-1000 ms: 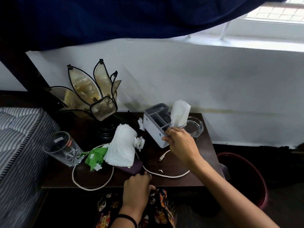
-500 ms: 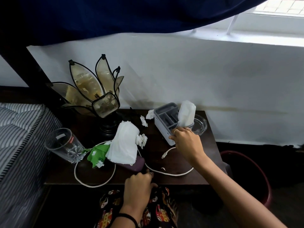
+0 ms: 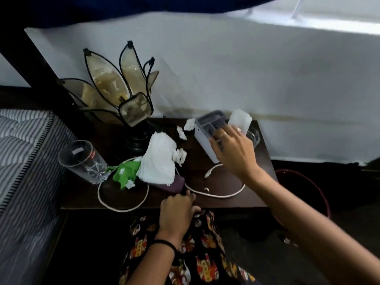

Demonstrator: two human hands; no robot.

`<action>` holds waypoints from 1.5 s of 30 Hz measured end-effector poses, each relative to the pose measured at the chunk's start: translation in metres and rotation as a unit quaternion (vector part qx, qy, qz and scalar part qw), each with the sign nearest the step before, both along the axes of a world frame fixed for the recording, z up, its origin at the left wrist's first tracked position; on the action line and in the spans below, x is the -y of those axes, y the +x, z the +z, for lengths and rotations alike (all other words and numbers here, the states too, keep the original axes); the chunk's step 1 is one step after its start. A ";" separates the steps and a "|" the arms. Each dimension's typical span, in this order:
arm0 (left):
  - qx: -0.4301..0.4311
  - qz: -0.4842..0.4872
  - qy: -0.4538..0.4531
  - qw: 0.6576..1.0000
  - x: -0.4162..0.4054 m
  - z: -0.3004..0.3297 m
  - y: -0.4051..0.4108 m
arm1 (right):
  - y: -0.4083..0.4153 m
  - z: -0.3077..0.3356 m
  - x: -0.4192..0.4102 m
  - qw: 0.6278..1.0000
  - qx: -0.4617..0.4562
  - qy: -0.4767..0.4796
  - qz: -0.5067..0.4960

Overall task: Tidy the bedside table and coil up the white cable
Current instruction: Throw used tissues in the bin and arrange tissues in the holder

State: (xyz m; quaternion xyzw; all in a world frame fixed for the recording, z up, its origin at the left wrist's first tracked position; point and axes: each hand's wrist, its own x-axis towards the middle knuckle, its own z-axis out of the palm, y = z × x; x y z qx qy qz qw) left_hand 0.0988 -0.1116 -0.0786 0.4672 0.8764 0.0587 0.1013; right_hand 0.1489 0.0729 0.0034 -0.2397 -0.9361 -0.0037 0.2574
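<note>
Noting our right hand (image 3: 232, 150), fingers spread over the grey organiser (image 3: 207, 130) right of centre, left hand (image 3: 177, 206) curled at the table (image 3: 257, 194) edge, white cable (image 3: 218, 195) sprawled uncoiled lower-centre: risk, snagging it, toppling the glass (image 3: 82, 161).

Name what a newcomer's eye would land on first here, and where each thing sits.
The petal-shaped lamp stands tall at the back left of the dark bedside table, with a tipped glass leaning at the left edge. In the middle lies a heap of white tissues, with the white cable looping along the front. At the back right, the right hand reaches over the grey organizer.
</note>
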 end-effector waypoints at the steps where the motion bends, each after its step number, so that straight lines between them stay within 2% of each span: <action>1: 0.004 -0.003 0.005 1.000 0.001 -0.001 -0.001 | -0.012 0.004 0.000 1.000 -0.007 0.008 0.025; 3: 0.013 -0.012 0.015 1.000 0.003 -0.003 -0.005 | -0.043 0.010 -0.001 0.997 0.023 -0.034 0.066; 7: 0.033 -0.034 0.028 0.998 0.004 -0.010 -0.019 | -0.114 0.006 -0.016 0.969 0.199 -0.131 0.072; 12: 0.039 -0.059 0.009 0.997 0.006 -0.018 -0.023 | -0.160 -0.017 -0.041 0.919 0.389 -0.070 -0.011; 16: 0.043 -0.075 0.004 0.996 0.007 -0.024 -0.029 | -0.173 -0.032 -0.047 0.891 0.448 -0.044 -0.051; 21: 0.048 -0.091 0.023 0.994 0.006 -0.023 -0.032 | -0.177 -0.035 -0.056 0.915 0.397 -0.065 -0.033; 28: 0.040 -0.090 0.037 0.994 0.006 -0.013 -0.028 | -0.172 -0.036 -0.052 0.921 0.385 -0.057 0.000; 30: 0.047 -0.087 0.037 0.994 0.006 -0.011 -0.028 | -0.170 -0.031 -0.053 0.937 0.340 -0.082 0.004; 33: 0.058 -0.073 0.040 0.995 0.006 -0.017 -0.028 | -0.161 -0.017 -0.055 0.954 0.218 -0.206 0.009; 36: 0.042 -0.069 0.032 0.996 0.007 -0.020 -0.028 | -0.137 0.006 -0.049 0.939 0.083 -0.331 0.044; 41: 0.044 -0.043 0.034 0.998 0.006 -0.016 -0.027 | -0.060 0.039 -0.029 0.919 -0.042 -0.392 0.029; 45: 0.035 -0.011 0.025 0.999 0.005 -0.013 -0.022 | 0.029 0.046 -0.020 0.870 -0.126 -0.476 0.004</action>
